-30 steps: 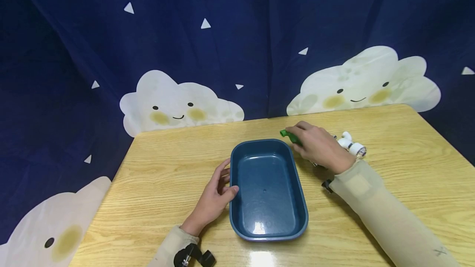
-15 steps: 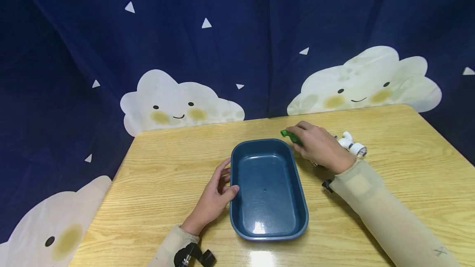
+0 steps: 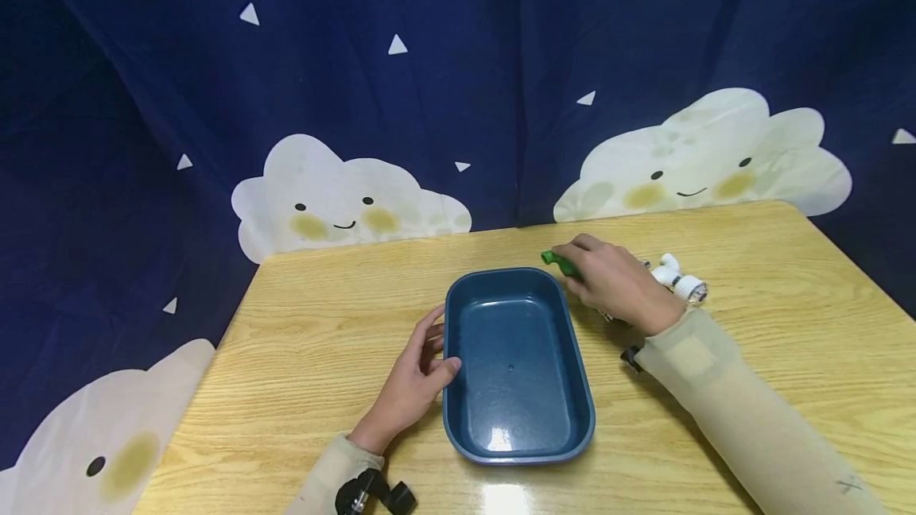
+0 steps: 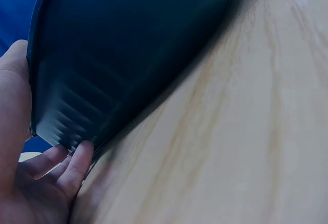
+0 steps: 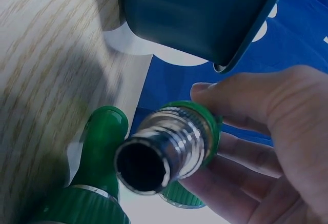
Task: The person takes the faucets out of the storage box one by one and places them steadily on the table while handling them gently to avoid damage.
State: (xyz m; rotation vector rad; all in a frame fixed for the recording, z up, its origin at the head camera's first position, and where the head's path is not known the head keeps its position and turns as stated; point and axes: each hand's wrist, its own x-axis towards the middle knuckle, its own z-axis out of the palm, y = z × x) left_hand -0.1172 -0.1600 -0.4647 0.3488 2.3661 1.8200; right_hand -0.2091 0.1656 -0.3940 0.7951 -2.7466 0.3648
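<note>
A dark blue plastic tray (image 3: 511,364) stands on the wooden table. My left hand (image 3: 408,388) grips its left side, thumb over the rim and fingers against the outer wall; in the left wrist view, fingertips touch the ribbed wall. Beyond the tray's far right corner, my right hand (image 3: 619,280) holds a green plastic tap (image 3: 561,262) with its spout sticking out leftward. A shiny threaded metal end (image 5: 164,147) shows at the fingers in the right wrist view. Another green tap-like part (image 5: 105,142) lies beside it.
A white tap (image 3: 676,279) lies just right of my right hand, partly covered by it. The wooden tabletop (image 3: 322,324) ends at a dark blue curtain (image 3: 429,86) printed with clouds. A green ribbed piece (image 5: 183,194) shows under the metal end.
</note>
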